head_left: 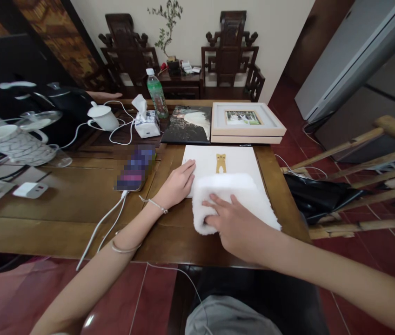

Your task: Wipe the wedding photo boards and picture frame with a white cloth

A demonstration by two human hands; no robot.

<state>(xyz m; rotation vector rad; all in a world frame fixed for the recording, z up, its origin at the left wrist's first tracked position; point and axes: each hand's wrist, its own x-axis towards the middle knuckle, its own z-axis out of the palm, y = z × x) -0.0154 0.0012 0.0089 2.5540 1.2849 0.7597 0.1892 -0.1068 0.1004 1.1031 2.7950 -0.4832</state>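
A white fluffy cloth (249, 186) lies over the near part of a flat white panel (200, 156) on the table. My right hand (234, 223) grips the cloth from above, its fingers sunk into the pile. On the panel's far half, beyond the cloth, shows a gold bear-like shape (221, 163). My left hand (176, 186) rests with its fingers stretched out along the panel's left edge, holding nothing. The cloth hides the panel's near side.
Behind the panel are a dark photo print (186, 124) and stacked light wooden picture frames (249, 136). A phone (136, 167) with a white cable lies left. Farther back stand a tissue box (147, 124), a green-labelled bottle (157, 95) and cups. A wooden chair (344, 158) is at right.
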